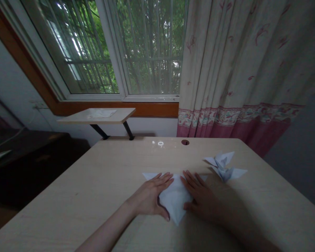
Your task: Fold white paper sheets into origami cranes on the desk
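Observation:
A white sheet of paper [176,199], folded to a triangle, lies flat on the table with one corner pointing toward me. Along its far edge, on the left part, rests my left hand [154,196], fingers stretched out and thumb spread near the front corner. My right hand [199,197] lies flat on the right part, its fingers extended too. Both palms partly cover the paper, while its left and right tips stick out past the hands. Beyond my right hand sits a folded paper figure [223,167] with several pointed flaps.
The light wooden table [94,182] has a round cable hole [185,142] near its back edge. A small raised shelf [123,115] at the back left bears white paper [102,113]. A patterned curtain [225,70] hangs behind, beside a barred window [149,49].

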The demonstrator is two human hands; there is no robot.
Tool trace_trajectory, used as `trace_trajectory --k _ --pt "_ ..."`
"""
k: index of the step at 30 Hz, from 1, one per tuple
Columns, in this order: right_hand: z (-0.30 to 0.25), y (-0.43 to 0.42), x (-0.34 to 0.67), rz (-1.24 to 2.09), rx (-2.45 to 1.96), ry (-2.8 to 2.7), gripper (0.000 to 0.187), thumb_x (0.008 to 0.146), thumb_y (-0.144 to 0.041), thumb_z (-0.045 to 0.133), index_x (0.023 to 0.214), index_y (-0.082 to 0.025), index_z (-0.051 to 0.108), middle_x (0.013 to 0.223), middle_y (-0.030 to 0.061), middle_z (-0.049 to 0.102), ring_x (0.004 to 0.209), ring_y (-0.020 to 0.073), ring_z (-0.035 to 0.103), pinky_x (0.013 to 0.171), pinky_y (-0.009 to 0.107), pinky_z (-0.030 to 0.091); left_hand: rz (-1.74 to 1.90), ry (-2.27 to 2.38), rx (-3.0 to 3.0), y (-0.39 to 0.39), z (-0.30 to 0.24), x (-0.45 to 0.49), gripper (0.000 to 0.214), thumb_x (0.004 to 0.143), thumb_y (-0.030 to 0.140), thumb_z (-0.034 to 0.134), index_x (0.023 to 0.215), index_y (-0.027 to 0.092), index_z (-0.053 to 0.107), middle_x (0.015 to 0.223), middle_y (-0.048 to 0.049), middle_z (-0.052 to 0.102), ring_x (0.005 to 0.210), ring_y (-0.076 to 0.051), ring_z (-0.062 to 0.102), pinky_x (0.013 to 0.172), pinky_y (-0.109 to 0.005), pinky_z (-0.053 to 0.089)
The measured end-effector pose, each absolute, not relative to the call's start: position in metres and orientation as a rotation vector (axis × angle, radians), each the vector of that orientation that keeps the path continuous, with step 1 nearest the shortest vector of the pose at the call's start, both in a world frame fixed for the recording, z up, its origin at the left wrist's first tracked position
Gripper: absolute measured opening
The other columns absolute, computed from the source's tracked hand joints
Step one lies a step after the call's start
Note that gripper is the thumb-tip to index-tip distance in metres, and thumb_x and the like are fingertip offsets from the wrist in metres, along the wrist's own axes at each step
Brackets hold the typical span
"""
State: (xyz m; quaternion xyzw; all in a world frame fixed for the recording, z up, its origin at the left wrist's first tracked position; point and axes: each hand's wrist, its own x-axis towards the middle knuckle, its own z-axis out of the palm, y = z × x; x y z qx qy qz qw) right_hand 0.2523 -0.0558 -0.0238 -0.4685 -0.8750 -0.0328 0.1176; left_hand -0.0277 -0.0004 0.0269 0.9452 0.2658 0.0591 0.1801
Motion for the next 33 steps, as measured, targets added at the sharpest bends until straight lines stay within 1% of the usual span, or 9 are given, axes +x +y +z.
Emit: trace_trajectory --k 2,4,9,14,19,24,27,30,33 --pt "-0.019 -0.057 0.252 -0.032 -1.373 -2.589 0.099 0.084 -0.075 0.056 0.157 -0.016 0.027 0.159 0.0184 0.031 0.148 0.0351 0.03 0.118 0.053 0.032 0.223 0.742 2.664 0.001 0.026 -0.028 0.108 0.07 0.078 0.069 0.154 0.021 0.035 0.159 -0.0146 0.033 0.148 -0.03 0.034 0.123 -0.051 0.023" --pt "-0.016 -0.058 0.251 0.01 -1.401 -2.595 0.107 0.078 -0.077 0.061 0.157 -0.013 0.028 0.16 0.021 0.029 0.148 0.0373 0.028 0.12 0.055 0.028 0.287 0.718 2.668 0.003 0.025 -0.028 0.096 0.073 0.075 0.069 0.149 0.022 0.045 0.155 -0.0141 0.041 0.144 -0.031 0.041 0.121 -0.052 0.027" --pt "-0.011 -0.059 0.247 0.1 -1.4 -2.621 0.106 0.078 -0.078 0.06 0.157 -0.015 0.029 0.161 0.0194 0.028 0.149 0.0394 0.026 0.119 0.06 0.025 0.535 0.622 2.707 0.005 0.022 -0.029 0.074 0.076 0.072 0.069 0.131 0.021 0.064 0.138 -0.0134 0.062 0.124 -0.031 0.062 0.106 -0.048 0.048" --pt "-0.017 -0.057 0.25 0.12 -1.352 -2.586 0.104 0.079 -0.08 0.056 0.157 -0.017 0.03 0.16 0.0175 0.032 0.148 0.0398 0.026 0.119 0.061 0.025 0.799 0.51 2.744 0.005 0.02 -0.031 0.056 0.084 0.067 0.063 0.119 0.024 0.07 0.123 -0.0093 0.072 0.109 -0.025 0.07 0.095 -0.041 0.055" --pt "-0.022 -0.057 0.254 0.046 -1.263 -2.529 0.088 0.089 -0.069 0.054 0.158 -0.022 0.026 0.157 0.0136 0.04 0.146 0.0337 0.034 0.119 0.056 0.03 0.981 0.467 2.863 0.0 0.023 -0.029 0.039 0.099 0.051 0.051 0.118 0.021 0.068 0.119 -0.0074 0.074 0.099 -0.019 0.072 0.088 -0.034 0.058" --pt "-0.022 -0.06 0.254 -0.048 -1.222 -2.376 0.068 0.097 -0.05 0.053 0.155 -0.02 0.033 0.154 0.0145 0.045 0.14 0.0279 0.046 0.116 0.053 0.037 1.138 0.5 2.923 -0.007 0.028 -0.025 0.033 0.104 0.043 0.047 0.119 0.019 0.065 0.115 -0.0074 0.075 0.096 -0.017 0.074 0.084 -0.03 0.059" --pt "-0.021 -0.061 0.251 -0.087 -1.198 -2.244 0.051 0.097 -0.039 0.054 0.145 -0.023 0.046 0.147 0.0123 0.055 0.132 0.0266 0.056 0.11 0.052 0.045 1.252 0.538 2.908 -0.009 0.029 -0.024 0.028 0.105 0.038 0.047 0.114 0.017 0.064 0.112 -0.0077 0.076 0.095 -0.016 0.074 0.08 -0.027 0.059" --pt "-0.016 -0.061 0.247 -0.13 -1.124 -2.086 0.033 0.096 -0.025 0.049 0.128 -0.025 0.056 0.131 0.0086 0.068 0.122 0.0254 0.063 0.108 0.053 0.048 1.35 0.539 2.911 -0.011 0.028 -0.023 0.019 0.104 0.029 0.05 0.108 0.016 0.064 0.109 -0.0077 0.077 0.09 -0.015 0.074 0.075 -0.025 0.058" --pt "-0.007 -0.062 0.244 -0.198 -1.002 -2.024 0.027 0.094 -0.015 0.048 0.117 -0.026 0.058 0.118 0.0069 0.072 0.114 0.0239 0.066 0.109 0.05 0.048 1.432 0.501 2.923 -0.012 0.029 -0.022 0.011 0.101 0.022 0.055 0.103 0.016 0.064 0.107 -0.0078 0.077 0.087 -0.015 0.074 0.074 -0.025 0.057"
